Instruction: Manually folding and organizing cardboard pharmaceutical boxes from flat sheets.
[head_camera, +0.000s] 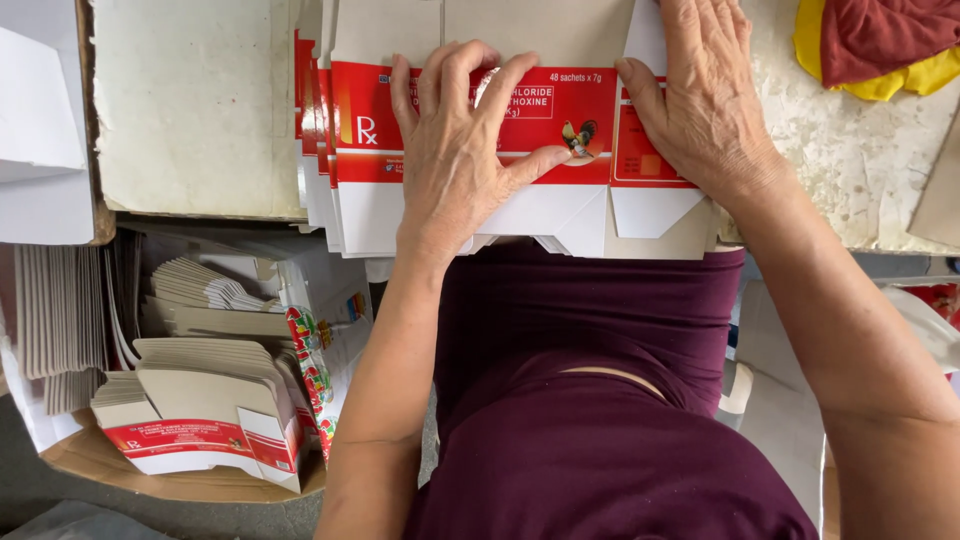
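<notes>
Hands flat: left hand (455, 150) spread wide, pressing red-and-white carton blank (560, 170) at bench (200, 120) edge; right hand (705, 95) open at 3 o'clock, grasping nothing. Risk: blank overhangs edge, uneven pressure could skew the fold or slide the stack (315, 150) at 9 o'clock off

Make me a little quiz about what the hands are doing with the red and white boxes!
1. True or false: both hands press flat on the carton blank.
2. Which hand covers the blank's right edge: the left hand or the right hand?
3. Where do the spare folded cartons lie: A) low beside the person's left arm, B) on the red and yellow cloth, C) on the lap?

Key: 1 true; 2 the right hand; 3 A.
</notes>
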